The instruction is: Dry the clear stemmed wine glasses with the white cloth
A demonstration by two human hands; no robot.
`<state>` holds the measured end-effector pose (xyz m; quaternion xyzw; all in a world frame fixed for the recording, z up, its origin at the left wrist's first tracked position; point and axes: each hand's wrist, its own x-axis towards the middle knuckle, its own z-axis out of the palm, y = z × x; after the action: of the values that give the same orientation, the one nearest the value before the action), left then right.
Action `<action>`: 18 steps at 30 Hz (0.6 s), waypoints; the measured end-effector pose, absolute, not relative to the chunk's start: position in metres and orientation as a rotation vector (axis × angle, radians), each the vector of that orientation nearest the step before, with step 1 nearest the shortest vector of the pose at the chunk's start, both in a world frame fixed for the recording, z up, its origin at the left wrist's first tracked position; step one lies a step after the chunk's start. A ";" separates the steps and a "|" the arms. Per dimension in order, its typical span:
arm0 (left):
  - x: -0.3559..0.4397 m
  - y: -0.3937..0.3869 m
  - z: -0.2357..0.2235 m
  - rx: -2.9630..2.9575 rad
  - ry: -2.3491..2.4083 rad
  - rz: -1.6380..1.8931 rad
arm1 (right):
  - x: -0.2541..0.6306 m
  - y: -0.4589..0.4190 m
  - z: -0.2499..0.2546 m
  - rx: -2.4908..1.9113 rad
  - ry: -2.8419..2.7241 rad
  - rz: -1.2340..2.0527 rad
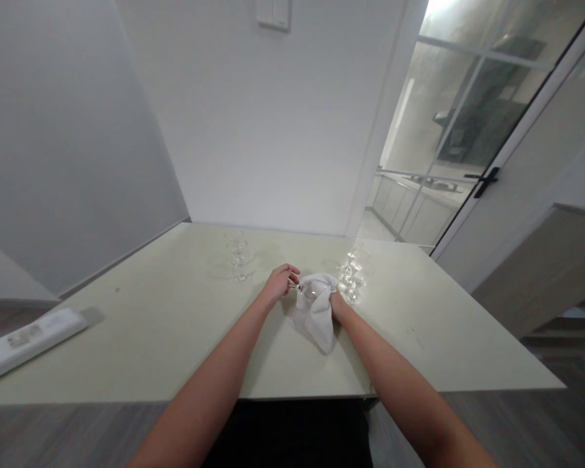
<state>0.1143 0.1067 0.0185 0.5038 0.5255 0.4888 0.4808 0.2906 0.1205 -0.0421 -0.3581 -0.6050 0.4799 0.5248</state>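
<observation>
Near the middle of the table, my left hand (281, 282) is closed on the thin stem or foot of a clear wine glass (311, 292). The bowl of this glass lies tilted against a white cloth (319, 322). My right hand (338, 305) is closed on the cloth from the right side; its fingers are mostly hidden behind the fabric. A loose corner of the cloth hangs down toward me. Just beyond my right hand stand several clear stemmed glasses (353, 276). Farther left, past my left hand, is more clear stemmed glassware (239, 260).
Under my hands is a pale table (175, 351) set against a white wall (273, 143). A long white box (29, 341) lies at its left edge. To the right is a glass-paned door (448, 130) with a black handle (486, 181).
</observation>
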 end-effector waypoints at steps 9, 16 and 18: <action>0.114 0.107 0.017 1.193 1.295 1.195 | 0.290 0.110 -0.023 -0.836 -1.402 1.239; 0.114 0.108 0.017 1.184 1.288 1.216 | 0.289 0.114 -0.029 -0.816 -1.418 1.259; 0.114 0.108 0.016 1.193 1.291 1.218 | 0.289 0.113 -0.027 -0.776 -1.463 1.273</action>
<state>0.1136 0.1082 0.0164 0.4890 0.5294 0.4994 0.4808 0.2889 0.1133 -0.0267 -0.3214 -0.6056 0.5270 0.5022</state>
